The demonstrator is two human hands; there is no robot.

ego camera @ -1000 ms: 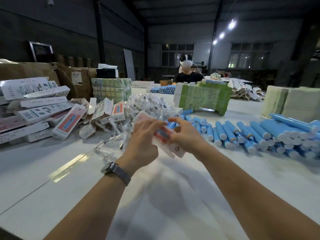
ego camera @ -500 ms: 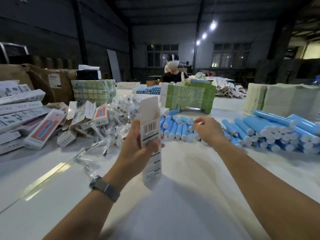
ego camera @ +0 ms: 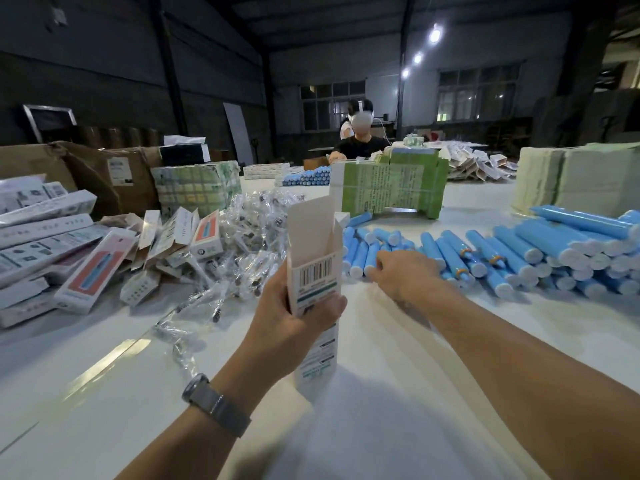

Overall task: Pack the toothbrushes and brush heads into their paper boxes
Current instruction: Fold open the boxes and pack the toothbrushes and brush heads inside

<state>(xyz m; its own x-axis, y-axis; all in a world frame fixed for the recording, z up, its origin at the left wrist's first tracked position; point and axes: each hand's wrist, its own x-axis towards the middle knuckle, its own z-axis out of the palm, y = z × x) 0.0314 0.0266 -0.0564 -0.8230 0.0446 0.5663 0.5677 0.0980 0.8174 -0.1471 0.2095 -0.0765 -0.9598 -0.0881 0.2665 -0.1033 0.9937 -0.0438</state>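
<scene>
The box (ego camera: 313, 258) is matt white printed card. The toothbrush handles (ego camera: 450, 252) look like smooth blue plastic. The brush heads (ego camera: 249, 233) sit in crinkly, glossy clear film. The worktop (ego camera: 433, 341) is smooth and faintly shiny — the watch strap (ego camera: 221, 408) looks like woven cloth.

Left hand (ego camera: 294, 320) grips a white paper box (ego camera: 313, 268) upright over the table (ego camera: 104, 393), top flap open, barcode toward camera. Right hand (ego camera: 403, 273) reaches to the near edge of the blue toothbrush pile (ego camera: 502, 251) at right, fingers curled at one white-capped end; grasp unclear. Clear-bagged brush heads (ego camera: 249, 237) heaped centre-left. Packed boxes (ego camera: 45, 244) stacked far left. Green bundle (ego camera: 388, 188) beyond; a person (ego camera: 360, 140) sits far back.
</scene>
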